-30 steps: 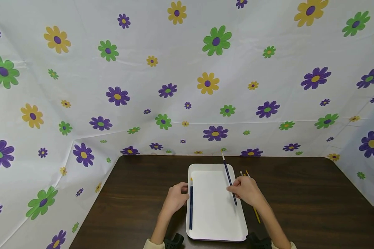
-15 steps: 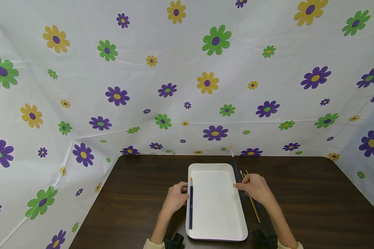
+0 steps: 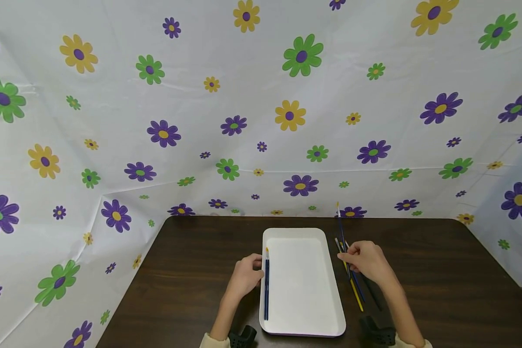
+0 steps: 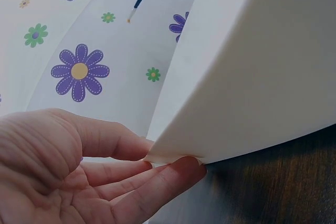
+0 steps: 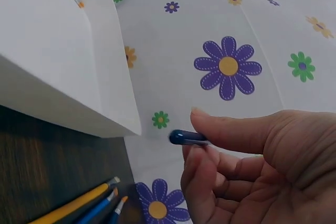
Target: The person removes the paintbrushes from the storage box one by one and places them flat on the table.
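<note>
My left hand pinches the left rim of a white rectangular tray; the left wrist view has thumb and fingers on the tray's wall. Two dark blue paintbrushes lie side by side along the tray's left inner side. To the right of the tray, my right hand pinches another dark blue paintbrush, its bristles pointing away and up. The rounded handle end of that paintbrush sticks out between thumb and fingers in the right wrist view.
On the dark wooden table, just right of the tray, lie a yellow paintbrush, a blue paintbrush and a darker paintbrush, under and beside the right hand. A flower-patterned white cloth hangs behind the table.
The right hand has carried its paintbrush rightward, from over the tray's right side to above the brushes on the table. The left hand has stayed at the tray's rim.
</note>
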Demonstrator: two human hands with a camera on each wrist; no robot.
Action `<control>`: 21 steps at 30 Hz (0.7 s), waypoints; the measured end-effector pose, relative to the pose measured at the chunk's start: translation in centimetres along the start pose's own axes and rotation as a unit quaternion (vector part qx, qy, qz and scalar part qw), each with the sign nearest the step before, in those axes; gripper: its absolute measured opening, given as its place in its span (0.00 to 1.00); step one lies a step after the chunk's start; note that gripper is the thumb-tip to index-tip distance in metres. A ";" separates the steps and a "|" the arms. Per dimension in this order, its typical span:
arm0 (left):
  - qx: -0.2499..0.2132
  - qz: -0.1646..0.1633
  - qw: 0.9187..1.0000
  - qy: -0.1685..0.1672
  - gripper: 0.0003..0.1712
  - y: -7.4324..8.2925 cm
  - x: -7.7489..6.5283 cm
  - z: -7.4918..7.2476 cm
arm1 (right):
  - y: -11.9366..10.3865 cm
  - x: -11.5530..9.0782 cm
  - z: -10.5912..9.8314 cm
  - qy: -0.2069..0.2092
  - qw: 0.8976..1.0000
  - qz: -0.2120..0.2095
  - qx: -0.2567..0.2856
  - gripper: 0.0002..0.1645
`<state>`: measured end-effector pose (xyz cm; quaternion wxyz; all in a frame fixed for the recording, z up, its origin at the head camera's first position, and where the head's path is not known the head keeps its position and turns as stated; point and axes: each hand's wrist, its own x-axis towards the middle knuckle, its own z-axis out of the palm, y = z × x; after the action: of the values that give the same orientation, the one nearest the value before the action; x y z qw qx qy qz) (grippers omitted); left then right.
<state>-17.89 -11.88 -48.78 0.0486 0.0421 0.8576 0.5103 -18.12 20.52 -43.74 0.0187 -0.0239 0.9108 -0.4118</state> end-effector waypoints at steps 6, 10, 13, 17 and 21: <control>0.003 0.004 1.000 0.001 0.22 0.0 0.0 0.0 | 0.6 0.3 -0.7 -0.021 1.000 0.007 0.000 0.11; 0.005 0.007 1.000 0.001 0.22 -0.1 0.0 0.0 | 1.1 0.3 -1.0 -0.031 0.999 0.011 -0.008 0.10; 0.005 0.008 1.000 0.000 0.22 -0.1 0.0 0.0 | 1.4 0.3 -1.3 -0.036 0.999 0.008 -0.016 0.09; 0.008 0.007 1.000 0.001 0.22 -0.1 -0.1 0.0 | 1.6 0.3 -1.5 -0.038 0.999 0.009 -0.021 0.09; 0.010 0.006 1.000 0.001 0.22 -0.1 0.0 0.1 | 1.9 0.3 -1.8 -0.038 0.999 0.014 -0.018 0.08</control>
<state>-17.86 -11.89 -48.94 0.0442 0.0471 0.8625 0.5019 -18.56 23.13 -44.03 0.0585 -0.0274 0.9170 -0.3937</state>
